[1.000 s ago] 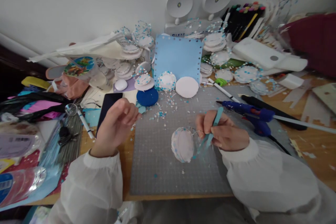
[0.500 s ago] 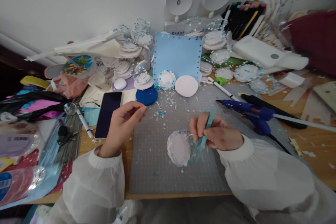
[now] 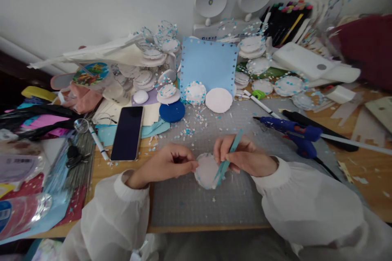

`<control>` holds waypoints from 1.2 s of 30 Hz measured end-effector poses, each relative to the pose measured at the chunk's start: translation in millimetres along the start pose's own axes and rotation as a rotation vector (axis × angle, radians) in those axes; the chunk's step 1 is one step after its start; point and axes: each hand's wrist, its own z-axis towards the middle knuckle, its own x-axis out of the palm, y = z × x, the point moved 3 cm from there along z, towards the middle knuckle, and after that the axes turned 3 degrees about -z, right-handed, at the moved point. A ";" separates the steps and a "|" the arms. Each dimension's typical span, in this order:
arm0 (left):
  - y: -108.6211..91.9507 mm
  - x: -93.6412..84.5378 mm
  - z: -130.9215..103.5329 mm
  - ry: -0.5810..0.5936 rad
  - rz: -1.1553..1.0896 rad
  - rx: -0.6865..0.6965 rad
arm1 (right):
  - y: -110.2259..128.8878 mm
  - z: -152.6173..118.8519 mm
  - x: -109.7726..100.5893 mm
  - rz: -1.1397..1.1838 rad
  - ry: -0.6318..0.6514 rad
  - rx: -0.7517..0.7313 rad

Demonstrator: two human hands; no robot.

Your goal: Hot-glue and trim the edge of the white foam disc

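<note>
On the grey cutting mat [image 3: 196, 208] is a small round white piece [image 3: 206, 172] with a bumpy rim and bits of blue. My left hand [image 3: 174, 162] is closed, thumb and forefinger pinched at the left edge of that piece; whether anything else is between them is too small to tell. From the right, my right hand [image 3: 243, 155] holds teal tweezers [image 3: 226, 162], their tips pointing down over the right part of the disc. Small white and blue bits [image 3: 188, 132] lie scattered behind my hands.
A blue glue gun [image 3: 288, 126] lies on the right. A phone [image 3: 127, 133] and keys [image 3: 75, 155] are at left. Behind stand a light blue panel [image 3: 210, 65], a white disc [image 3: 219, 100], a blue round pad [image 3: 172, 111] and several decorated discs. A double lamp [image 3: 211, 2] is at the back.
My left hand has moved right and down to the round piece's edge. My right hand has shifted slightly left, bringing the tweezers over the piece.
</note>
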 end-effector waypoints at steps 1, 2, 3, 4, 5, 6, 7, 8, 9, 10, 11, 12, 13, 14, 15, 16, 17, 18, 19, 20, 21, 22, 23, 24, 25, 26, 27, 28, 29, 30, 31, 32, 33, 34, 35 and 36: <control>1.0 -0.5 0.0 0.004 -0.006 -0.001 | 0.1 0.3 -1.0 -0.024 -0.032 -0.016; 1.7 -1.3 -0.3 0.006 -0.015 -0.001 | 0.4 0.6 -2.7 -0.051 -0.079 -0.040; 2.1 -2.0 -0.7 0.005 -0.025 0.001 | 1.0 0.9 -4.7 -0.073 -0.133 -0.069; 2.6 -2.6 -1.0 0.008 -0.033 0.001 | 1.8 1.3 -6.8 -0.088 -0.188 -0.099; 3.2 -2.9 -1.0 0.016 -0.037 -0.002 | 2.4 1.7 -9.0 -0.092 -0.239 -0.124; 4.1 -3.0 -0.8 0.027 -0.036 -0.008 | 2.9 2.0 -11.3 -0.085 -0.292 -0.143; 5.2 -2.7 -0.3 0.042 -0.030 -0.016 | 3.0 2.3 -13.8 -0.078 -0.349 -0.156; 6.3 -2.1 0.5 0.057 -0.013 -0.019 | 2.8 2.5 -16.4 -0.079 -0.412 -0.162; 7.2 -1.5 1.4 0.070 0.015 -0.015 | 2.5 2.5 -19.1 -0.092 -0.482 -0.170; 7.7 -0.8 2.3 0.078 0.048 -0.004 | 2.0 2.3 -21.6 -0.118 -0.549 -0.179; 7.8 -0.1 3.2 0.083 0.084 0.014 | 1.3 2.2 -23.7 -0.157 -0.604 -0.189; 7.6 0.7 3.9 0.085 0.117 0.034 | 0.5 2.3 -25.2 -0.207 -0.646 -0.199; 7.1 1.6 4.5 0.090 0.145 0.054 | -0.4 2.6 -26.0 -0.263 -0.670 -0.209; 6.3 2.4 4.8 0.097 0.162 0.071 | -1.1 3.0 -26.4 -0.323 -0.689 -0.217; 5.4 3.2 4.8 0.103 0.170 0.084 | -1.6 3.5 -26.4 -0.388 -0.707 -0.218; 4.3 3.7 4.6 0.104 0.170 0.097 | -1.6 3.9 -25.9 -0.458 -0.725 -0.217; 3.1 3.9 4.2 0.102 0.162 0.108 | -0.9 4.4 -24.9 -0.530 -0.743 -0.219; 1.9 3.9 3.6 0.096 0.146 0.119 | 0.4 4.7 -23.4 -0.599 -0.759 -0.230; 0.8 3.7 2.9 0.089 0.125 0.130 | 2.1 5.1 -21.5 -0.662 -0.769 -0.251; 0.2 3.4 2.3 0.080 0.103 0.139 | 3.8 5.3 -19.5 -0.716 -0.775 -0.278; 0.0 2.9 1.9 0.069 0.081 0.149 | 5.3 5.3 -17.8 -0.758 -0.780 -0.306; 0.4 2.2 1.6 0.052 0.058 0.161 | 6.3 5.2 -16.5 -0.792 -0.782 -0.332; 1.7 1.2 1.7 0.019 0.032 0.173 | 6.7 4.9 -15.8 -0.820 -0.786 -0.349; 3.6 -0.3 2.0 -0.029 -0.006 0.188 | 6.5 4.5 -15.6 -0.847 -0.788 -0.360; 6.2 -2.3 2.5 -0.090 -0.064 0.204 | 6.1 4.2 -15.6 -0.876 -0.787 -0.369; 9.1 -4.4 3.1 -0.158 -0.141 0.223 | 5.5 4.0 -15.7 -0.907 -0.784 -0.379; 12.0 -6.2 3.8 -0.215 -0.238 0.245 | 4.9 3.9 -15.5 -0.941 -0.775 -0.395; 14.5 -7.9 4.3 -0.265 -0.337 0.268 | 4.6 4.1 -14.9 -0.977 -0.759 -0.418; 16.2 -8.8 4.9 -0.289 -0.415 0.285 | 4.4 4.7 -13.7 -1.018 -0.734 -0.447; 16.9 -9.5 5.4 -0.304 -0.489 0.300 | 4.1 5.9 -12.1 -1.062 -0.695 -0.478; 16.6 -10.0 5.6 -0.309 -0.543 0.312 | 3.8 7.4 -10.1 -1.107 -0.649 -0.508; 15.6 -10.2 5.5 -0.313 -0.583 0.319 | 3.1 9.2 -8.1 -1.151 -0.599 -0.534; 14.2 -10.6 5.1 -0.326 -0.618 0.324 | 2.2 11.2 -6.4 -1.190 -0.552 -0.552; 12.7 -10.7 4.5 -0.343 -0.637 0.324 | 1.2 13.1 -5.3 -1.221 -0.516 -0.561; 11.3 -10.6 3.8 -0.362 -0.638 0.321 | 0.1 14.9 -4.8 -1.240 -0.496 -0.564; 10.3 -10.2 3.3 -0.378 -0.647 0.318 | -0.8 16.3 -4.9 -1.249 -0.489 -0.567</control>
